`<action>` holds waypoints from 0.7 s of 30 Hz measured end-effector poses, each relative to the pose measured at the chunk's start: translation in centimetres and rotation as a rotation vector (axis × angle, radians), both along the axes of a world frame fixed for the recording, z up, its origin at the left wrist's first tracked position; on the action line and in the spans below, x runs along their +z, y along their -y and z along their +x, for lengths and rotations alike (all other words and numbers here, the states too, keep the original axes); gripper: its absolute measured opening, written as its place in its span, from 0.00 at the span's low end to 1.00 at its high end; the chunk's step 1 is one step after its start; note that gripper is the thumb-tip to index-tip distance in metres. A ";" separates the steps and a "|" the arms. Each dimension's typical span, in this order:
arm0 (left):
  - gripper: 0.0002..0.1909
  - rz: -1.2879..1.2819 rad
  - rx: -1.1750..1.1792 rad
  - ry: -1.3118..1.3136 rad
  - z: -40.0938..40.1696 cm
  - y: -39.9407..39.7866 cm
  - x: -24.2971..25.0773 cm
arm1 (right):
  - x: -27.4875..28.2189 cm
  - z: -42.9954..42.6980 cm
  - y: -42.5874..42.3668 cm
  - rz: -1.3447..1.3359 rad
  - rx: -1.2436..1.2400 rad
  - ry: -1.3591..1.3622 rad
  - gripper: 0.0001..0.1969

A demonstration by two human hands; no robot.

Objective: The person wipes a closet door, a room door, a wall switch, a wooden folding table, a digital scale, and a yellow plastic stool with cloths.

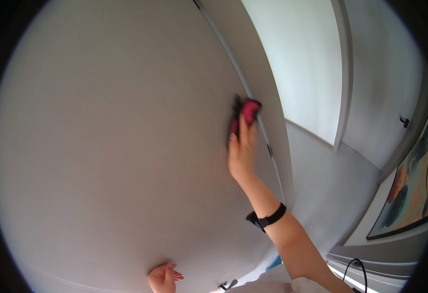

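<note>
My right hand (244, 152) presses a pink-and-black cloth (250, 110) to a large greyish-beige panel (126, 128). The cloth is bunched and blurred, and its upper end lies over a thin metal strip (232, 58) set along the panel's right side. Down at the lower edge of the view, my left hand (164, 277) is close to the same panel. Its fingers are loosely curled, and I see nothing held in them. Whether it touches the panel I cannot tell. A black band (272, 217) is worn on my right forearm.
Past the panel's right edge are a pale floor (316, 175), a white wall (302, 66) and a door (378, 73) with a dark handle (404, 121). A framed colourful picture (411, 186) is at the far right. A black cable (356, 260) loops at the lower right.
</note>
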State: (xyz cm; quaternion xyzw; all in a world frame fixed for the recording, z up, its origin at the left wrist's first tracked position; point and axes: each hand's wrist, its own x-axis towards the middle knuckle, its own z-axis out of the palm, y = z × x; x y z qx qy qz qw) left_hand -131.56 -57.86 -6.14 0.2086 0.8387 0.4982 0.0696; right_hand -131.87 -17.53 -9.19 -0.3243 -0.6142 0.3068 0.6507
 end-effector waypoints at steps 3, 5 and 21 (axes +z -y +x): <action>0.12 -0.013 -0.022 -0.021 0.1 -0.4 0.1 | -16.6 -0.6 -2.6 -0.368 -0.023 -0.104 0.26; 0.12 -0.150 -0.066 0.074 -0.2 0.8 0.4 | -25.3 0.0 -1.3 -0.951 0.262 -0.480 0.27; 0.07 0.058 0.041 -0.030 2.5 -0.7 0.1 | 8.0 4.9 17.3 0.658 0.433 0.126 0.26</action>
